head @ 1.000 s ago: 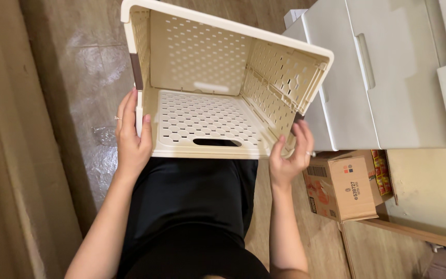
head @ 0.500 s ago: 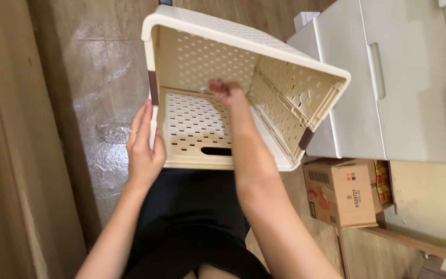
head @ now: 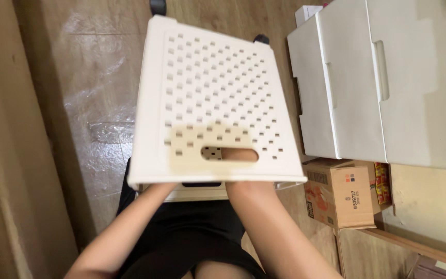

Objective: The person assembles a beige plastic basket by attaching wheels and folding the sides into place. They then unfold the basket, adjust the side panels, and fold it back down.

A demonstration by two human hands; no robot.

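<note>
The person is holding a cream perforated basket [head: 212, 98] above their lap, its holed panel turned flat toward the camera and two dark casters [head: 157, 6] showing at the far edge. Both forearms are running in under the near rim, so the left hand and right hand are hidden; whether they are clamping it cannot be told, though skin is showing through the handle slot [head: 231, 154]. A cardboard box [head: 339, 194] and white drawer units [head: 383, 82] are standing on the floor to the right.

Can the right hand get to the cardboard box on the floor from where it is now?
Probably not right away. The right hand is tucked behind the cream perforated basket, showing only through its handle slot, and seems to hold it up. The cardboard box lies apart, lower right, with nothing over it.
</note>
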